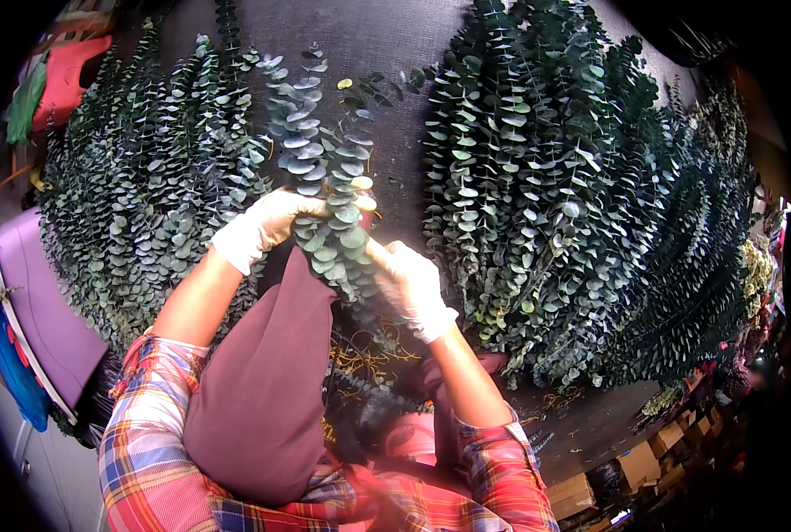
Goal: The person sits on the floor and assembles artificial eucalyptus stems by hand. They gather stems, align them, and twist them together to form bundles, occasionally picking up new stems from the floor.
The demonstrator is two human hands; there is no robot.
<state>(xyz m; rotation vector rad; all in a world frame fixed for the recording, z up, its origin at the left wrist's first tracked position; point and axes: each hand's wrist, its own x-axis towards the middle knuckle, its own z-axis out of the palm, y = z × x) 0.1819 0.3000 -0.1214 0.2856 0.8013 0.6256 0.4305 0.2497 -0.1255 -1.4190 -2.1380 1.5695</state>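
A small bunch of leafy eucalyptus stems [305, 155] stands in front of me, its round grey-green leaves pointing away from my body. My left hand [267, 222], in a white glove, closes around the middle of the bunch from the left. Leaves cover part of its fingers. Lower on the right side, my right hand [413, 288], gloved too, has its fingers bent against the lower leaves, pinching there. Its fingertips are partly hidden by the foliage. A large pile of eucalyptus [165, 195] lies to the left, and a darker eucalyptus pile [537, 177] to the right.
Both piles rest on a dark table [369, 31]. Yellow-orange bands or strands [373, 355] lie scattered below my hands, near a pink object [411, 436]. At the left stand a purple bin [45, 293] and a red plastic item [69, 80]. Cardboard boxes [639, 465] sit at lower right.
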